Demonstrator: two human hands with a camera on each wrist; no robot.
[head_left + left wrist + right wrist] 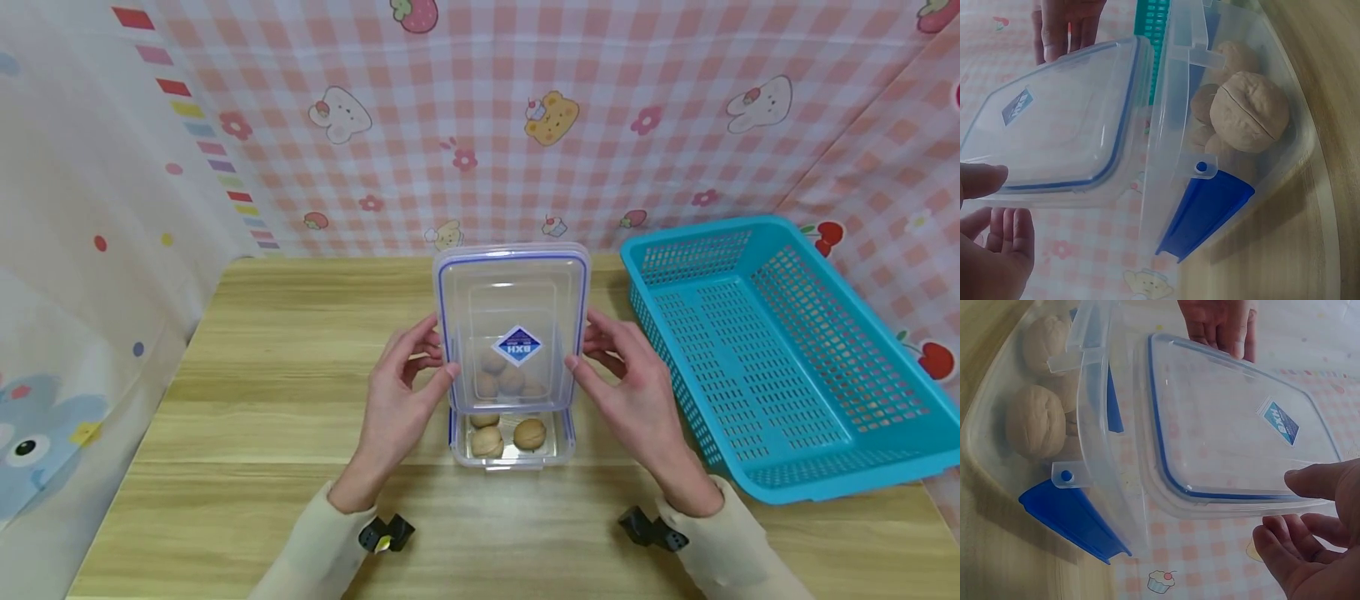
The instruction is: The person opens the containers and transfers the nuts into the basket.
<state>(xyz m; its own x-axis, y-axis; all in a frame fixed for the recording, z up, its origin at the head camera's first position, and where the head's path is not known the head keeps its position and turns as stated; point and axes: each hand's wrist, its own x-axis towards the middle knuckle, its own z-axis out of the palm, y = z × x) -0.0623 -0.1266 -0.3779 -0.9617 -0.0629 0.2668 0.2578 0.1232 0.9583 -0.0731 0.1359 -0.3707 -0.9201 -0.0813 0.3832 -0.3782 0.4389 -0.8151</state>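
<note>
A clear plastic lid [491, 304] with a blue seal and a blue label is tilted up above a clear food box [555, 457]. My left hand [393, 408] pinches the lid's left edge, thumb on the near face and fingers behind. At the opposite edge, my right hand [637, 396] pinches it the same way. Inside the box lie several walnuts [529, 434], some seen through the lid. A blue side latch [1204, 215] hangs outward in the left wrist view, and another blue latch [1075, 522] in the right wrist view. Lid and box rim are apart.
To the right stands a turquoise plastic basket [731, 475] with slotted walls, close to my right hand. The wooden table [285, 375] ends at a pink checked cloth [487, 167] behind. A white patterned cloth [90, 317] hangs on the left.
</note>
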